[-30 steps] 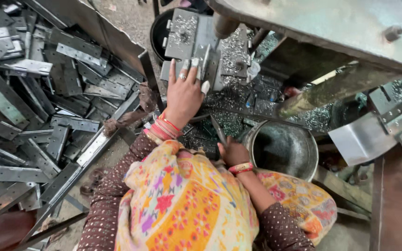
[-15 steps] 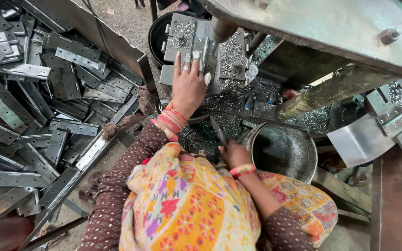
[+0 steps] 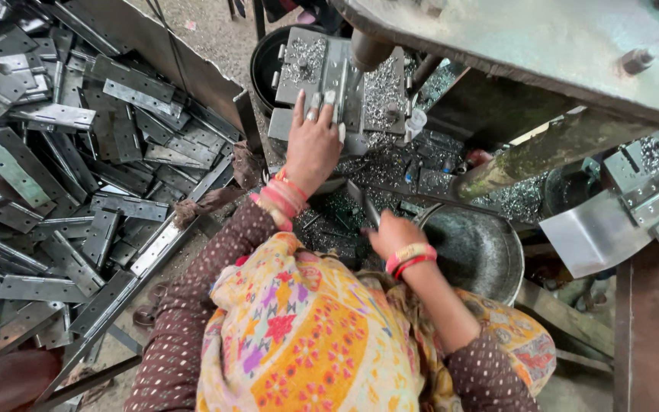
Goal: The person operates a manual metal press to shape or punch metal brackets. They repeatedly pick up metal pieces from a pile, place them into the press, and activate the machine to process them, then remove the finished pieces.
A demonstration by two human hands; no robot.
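Left hand [image 3: 313, 141], fingers spread flat on the grey steel workpiece [image 3: 328, 72] clamped under the drill spindle [image 3: 368, 49], and right hand [image 3: 392, 233] closed round a thin dark tool [image 3: 365, 204] beside the round metal bowl [image 3: 476, 248]; sharp glittering swarf [image 3: 379, 164] and the spindle could probably cut fingers.
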